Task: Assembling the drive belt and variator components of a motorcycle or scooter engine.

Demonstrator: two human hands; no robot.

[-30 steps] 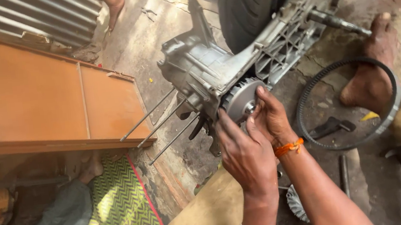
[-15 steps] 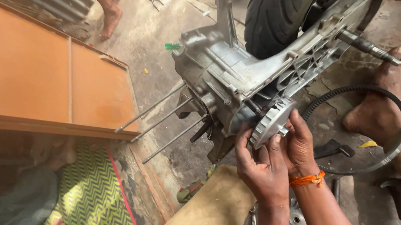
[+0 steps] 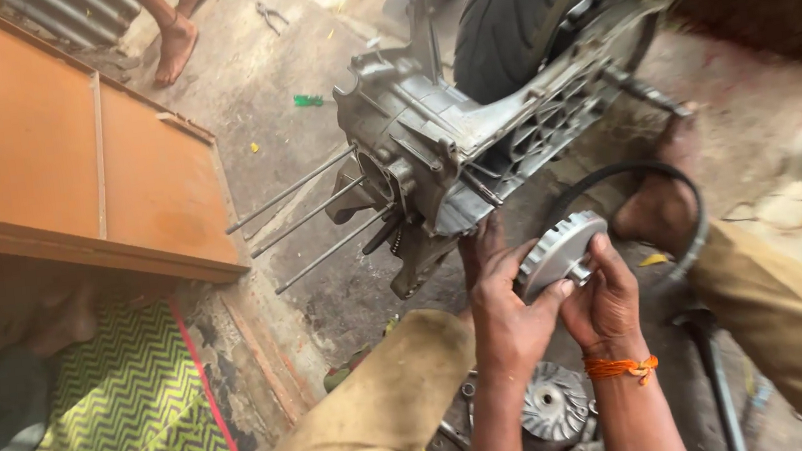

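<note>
Seen from the head camera, a person is crouching on a workshop floor (image 3: 308, 296) and gripping a finned metal pulley disc (image 3: 561, 250) with both bare hands, just below and to the right of a stripped engine case (image 3: 432, 141).

The left hand (image 3: 510, 319) is wrapping the disc's lower left rim, thumb lying across the finned edge; the right hand (image 3: 607, 305), marked by an orange wrist thread (image 3: 620, 367), is cupping it from beneath on the right. Both hands are clamped on the same disc and are almost touching each other.

The disc is being held clear of the case, its ribbed face tilting up and left toward the case's open end, so its axis is running on a diagonal from the hands toward the casting. The left hand is the nearer of the two to the case, its fingertips reaching almost to the lower edge of the casting.

Three long studs (image 3: 309, 216) are projecting from the case toward the lower left, away from the disc. A tyre (image 3: 518, 11) is standing behind the case, and a black drive belt (image 3: 664, 195) is looping on the floor beside a bare foot (image 3: 656, 206).

A second finned disc (image 3: 552, 402) is lying between the person's knees, under the forearms. An orange board (image 3: 40, 146) is lying at left, above a green zigzag mat (image 3: 132, 427).
</note>
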